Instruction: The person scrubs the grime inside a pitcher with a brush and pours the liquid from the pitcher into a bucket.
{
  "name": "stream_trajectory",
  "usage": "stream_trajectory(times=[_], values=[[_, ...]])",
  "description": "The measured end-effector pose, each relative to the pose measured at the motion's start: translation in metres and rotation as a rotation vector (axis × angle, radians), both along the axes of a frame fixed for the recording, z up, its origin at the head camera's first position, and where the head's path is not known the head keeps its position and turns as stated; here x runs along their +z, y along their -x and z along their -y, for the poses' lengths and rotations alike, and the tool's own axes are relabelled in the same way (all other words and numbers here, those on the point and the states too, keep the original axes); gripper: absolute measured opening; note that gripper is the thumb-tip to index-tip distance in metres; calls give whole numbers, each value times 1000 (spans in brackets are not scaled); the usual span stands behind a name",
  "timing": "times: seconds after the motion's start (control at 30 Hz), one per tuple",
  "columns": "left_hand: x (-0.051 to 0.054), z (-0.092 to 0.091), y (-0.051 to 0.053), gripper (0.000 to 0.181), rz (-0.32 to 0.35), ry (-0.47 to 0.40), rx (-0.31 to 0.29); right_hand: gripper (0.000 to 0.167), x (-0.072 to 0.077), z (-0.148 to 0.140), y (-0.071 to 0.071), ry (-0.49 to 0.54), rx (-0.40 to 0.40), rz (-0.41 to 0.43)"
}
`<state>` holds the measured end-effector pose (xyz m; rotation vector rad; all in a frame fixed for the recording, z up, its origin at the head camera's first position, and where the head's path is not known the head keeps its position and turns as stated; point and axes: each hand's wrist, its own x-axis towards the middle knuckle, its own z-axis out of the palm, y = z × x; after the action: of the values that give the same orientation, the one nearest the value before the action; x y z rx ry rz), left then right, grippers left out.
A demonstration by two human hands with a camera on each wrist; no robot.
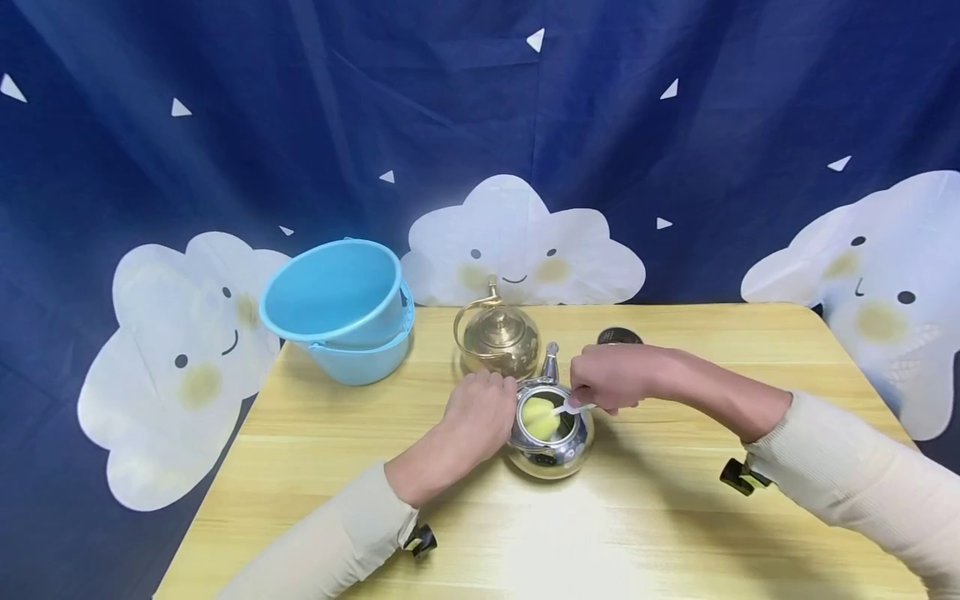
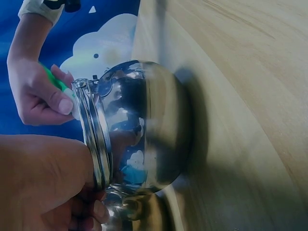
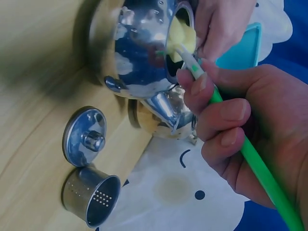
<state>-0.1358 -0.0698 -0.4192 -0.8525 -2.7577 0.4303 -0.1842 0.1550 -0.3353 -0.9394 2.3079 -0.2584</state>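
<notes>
A shiny silver teapot (image 1: 551,458) stands lidless on the wooden table. At its left side, my left hand (image 1: 480,412) grips the metal handle, which lies folded down by the rim; the fingertips are partly hidden in the left wrist view. My right hand (image 3: 250,125) holds a sponge brush by its green and white handle (image 3: 260,168), fingers curled round it. The yellow sponge head (image 1: 542,418) sits inside the teapot's round mouth. Close up in the left wrist view, the teapot's body (image 2: 144,125) appears upright on the tabletop.
Just behind stands a gold-coloured teapot (image 1: 501,337) with its lid on. Two stacked light-blue buckets (image 1: 337,292) are at the back left. Beyond the right hand lie a silver lid (image 3: 79,139) and a perforated metal strainer (image 3: 82,195). A blue curtain (image 1: 480,108) hangs behind the table.
</notes>
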Motion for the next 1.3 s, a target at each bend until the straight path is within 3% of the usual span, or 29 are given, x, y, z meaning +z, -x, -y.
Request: stream_trajectory(times=[0.37, 0.63, 1.0, 1.3], values=[[0, 1, -1, 11, -24, -23, -12, 33, 4, -4, -10, -24, -38, -102], [1, 1, -2, 13, -53, -34, -12, 28, 9, -3, -16, -37, -7, -162], [0, 0, -2, 14, -34, -15, -10, 25, 15, 0, -21, -151, -13, -274], [1, 0, -2, 14, -28, 5, 4, 27, 22, -4, -22, -119, -7, -277]])
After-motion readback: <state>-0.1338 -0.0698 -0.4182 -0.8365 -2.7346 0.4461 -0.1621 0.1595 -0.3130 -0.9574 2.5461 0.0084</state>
